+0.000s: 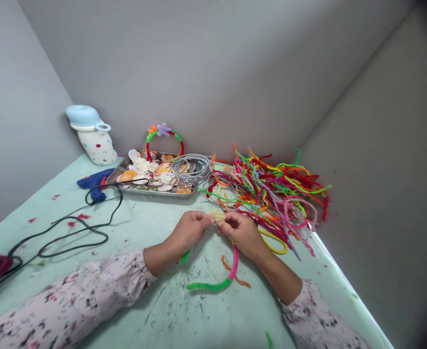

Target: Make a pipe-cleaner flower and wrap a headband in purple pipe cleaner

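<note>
My left hand (189, 229) and my right hand (242, 231) meet at the middle of the pale green table (133, 223), fingers pinched together on a small pale seashell (217, 214). A green and pink pipe-cleaner piece (217, 281) curves on the table below my hands, and its pink end runs up under my right hand. An orange pipe cleaner (235, 276) lies next to it. Whether the right hand also grips the pink end I cannot tell.
A heap of coloured pipe cleaners (271, 189) lies behind my hands at the right. A metal tray (151, 191) of shells and wire hoops (191, 165) stands at the back, with a decorated hoop (164, 135). A blue glue gun (95, 183), its black cord (75, 232) and a white jug (95, 138) are left.
</note>
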The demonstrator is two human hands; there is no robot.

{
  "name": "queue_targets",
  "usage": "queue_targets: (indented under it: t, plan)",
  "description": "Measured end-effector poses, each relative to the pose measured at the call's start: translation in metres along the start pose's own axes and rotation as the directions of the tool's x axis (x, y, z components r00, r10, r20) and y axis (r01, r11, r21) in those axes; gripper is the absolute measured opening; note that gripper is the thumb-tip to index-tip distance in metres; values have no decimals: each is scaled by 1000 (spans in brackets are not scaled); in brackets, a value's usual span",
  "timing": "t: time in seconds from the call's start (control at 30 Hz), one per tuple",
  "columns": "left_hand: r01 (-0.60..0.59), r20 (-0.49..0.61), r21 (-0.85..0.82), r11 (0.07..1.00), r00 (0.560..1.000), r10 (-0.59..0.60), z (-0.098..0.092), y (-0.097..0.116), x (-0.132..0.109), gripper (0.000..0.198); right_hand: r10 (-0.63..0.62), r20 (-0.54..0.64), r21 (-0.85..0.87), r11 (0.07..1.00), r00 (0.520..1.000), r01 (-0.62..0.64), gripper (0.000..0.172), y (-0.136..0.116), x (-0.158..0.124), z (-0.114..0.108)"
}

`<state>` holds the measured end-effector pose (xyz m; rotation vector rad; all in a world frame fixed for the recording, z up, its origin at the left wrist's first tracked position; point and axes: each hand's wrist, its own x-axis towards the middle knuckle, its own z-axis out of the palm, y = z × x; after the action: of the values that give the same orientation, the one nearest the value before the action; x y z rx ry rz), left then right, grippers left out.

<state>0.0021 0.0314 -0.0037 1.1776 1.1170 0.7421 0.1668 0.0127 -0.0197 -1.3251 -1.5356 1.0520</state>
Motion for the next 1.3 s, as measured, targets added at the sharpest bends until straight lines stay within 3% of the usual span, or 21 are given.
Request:
queue_targets:
  t: [0.13, 0.27, 0.37, 0.47, 0.57, 0.73, 0.87, 1.1, 1.3]
  plan:
    - [47, 5, -28, 999, 999, -47, 0, 2, 0, 18, -107, -62, -179, 979, 992, 94, 11, -1, -3, 1]
    - [33, 16, 36, 999, 999, -34, 1, 7, -1, 14, -137, -79, -214, 970, 987, 118, 13, 0, -3, 0]
    - [-87, 0, 165, 982, 996, 89, 0, 6, -1, 14, -106, -58, -182, 979, 993, 94, 13, 3, -2, -1]
    - [-220, -29, 373, 901, 968, 248, -3, 4, 0, 17, -116, -34, -181, 977, 993, 108, 13, 3, -2, -2]
    - [-244, -21, 492, 836, 956, 292, -5, 2, 1, 21, -140, -23, -196, 972, 990, 133, 13, 3, -2, -2]
    - [-186, 17, 444, 876, 980, 199, -7, 2, 5, 24, -151, -30, -234, 962, 988, 140, 12, 3, -3, -1]
    - [-59, 11, 299, 952, 998, 58, -6, 2, 6, 20, -174, -40, -270, 950, 984, 157, 12, 3, -3, 1]
    - [133, 21, 118, 984, 990, -137, -2, 7, 1, 13, -185, -45, -297, 941, 982, 163, 12, 4, -5, 4]
    - [105, 82, 136, 985, 990, -117, -3, 15, -2, 12, -136, -29, -213, 969, 990, 127, 12, 0, -4, 3]
